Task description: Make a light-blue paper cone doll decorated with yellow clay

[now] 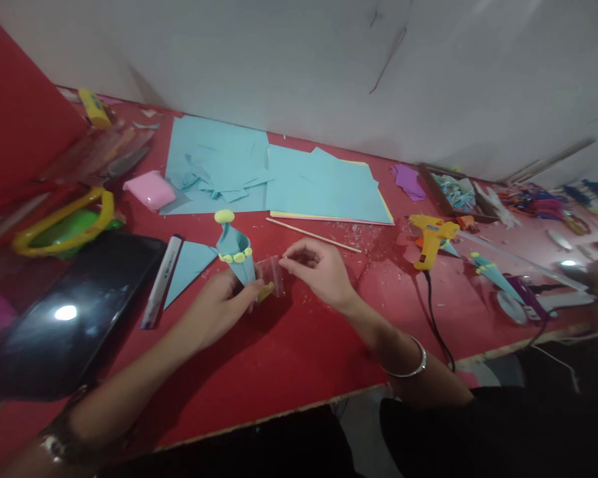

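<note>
My left hand (232, 302) is closed around a light-blue paper cone (242, 269) with its wide end up. Small yellow balls ring the cone's rim, and a larger yellow ball (224, 216) tops the curled paper tip. A small clear zip bag (278, 277) with something yellow in it sticks out beside the left thumb. My right hand (321, 269) is pinched at the bag's open edge; whatever lies between its fingertips is too small to make out. A blue paper triangle (187, 269) and a marker (162, 282) lie left of the cone.
Blue sheets (323, 182) and paper scraps lie at the back, with a thin stick (313, 235) in front. A yellow glue gun (432, 240) and another decorated cone (496, 275) are to the right. A black tablet-like slab (80, 325) and yellow-handled scissors-like tool (64, 226) sit left.
</note>
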